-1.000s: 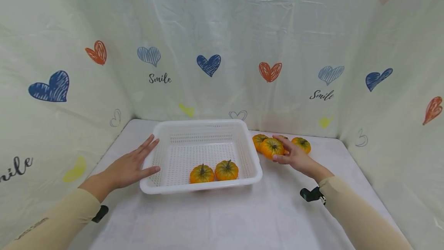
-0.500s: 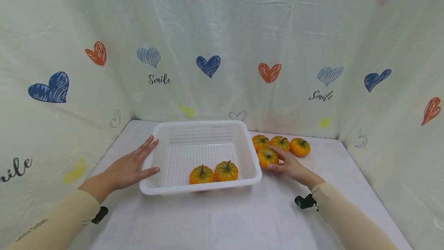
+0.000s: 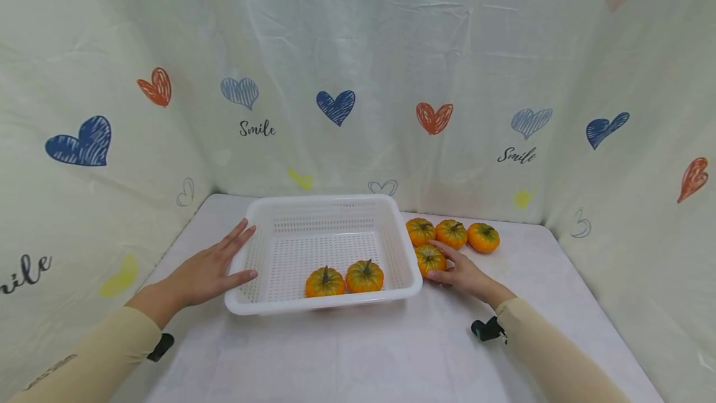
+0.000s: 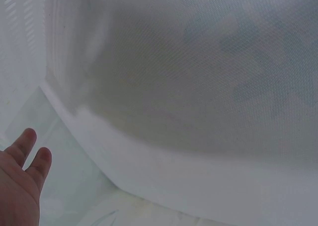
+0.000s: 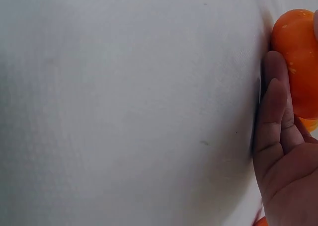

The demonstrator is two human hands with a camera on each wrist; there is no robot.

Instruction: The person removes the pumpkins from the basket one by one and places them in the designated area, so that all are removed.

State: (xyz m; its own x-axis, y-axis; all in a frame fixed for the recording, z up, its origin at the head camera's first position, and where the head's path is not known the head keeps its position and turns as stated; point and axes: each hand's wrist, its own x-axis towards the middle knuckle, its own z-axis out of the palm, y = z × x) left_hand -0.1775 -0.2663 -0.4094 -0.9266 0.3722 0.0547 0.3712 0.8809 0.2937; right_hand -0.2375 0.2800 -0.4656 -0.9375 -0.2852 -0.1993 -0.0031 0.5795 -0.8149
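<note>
A white perforated plastic basket (image 3: 263, 307) stands on the table with two small orange-green pumpkins, the left pumpkin (image 3: 325, 282) and the right pumpkin (image 3: 365, 276), by its near wall. My left hand (image 3: 209, 269) rests on the basket's left rim, fingers straight and spread. In the left wrist view only part of that hand (image 4: 20, 186) shows. Just outside the basket's right wall, my right hand (image 3: 461, 272) holds another small pumpkin (image 3: 429, 260) between thumb and fingers. The right wrist view shows my fingers (image 5: 273, 107) against this pumpkin (image 5: 298, 62), partly cut off by the frame edge.
Behind the held pumpkin, three more sit in a row: a left one (image 3: 420, 231), a middle one (image 3: 451, 233) and a right one (image 3: 483, 238). A white cloth covers the table (image 3: 358, 359). A heart-printed curtain (image 3: 391, 154) encloses the back and sides.
My right hand has drawn its pumpkin toward me and left, closer to the basket, away from the row. The left hand, basket and pumpkins inside stay put.
</note>
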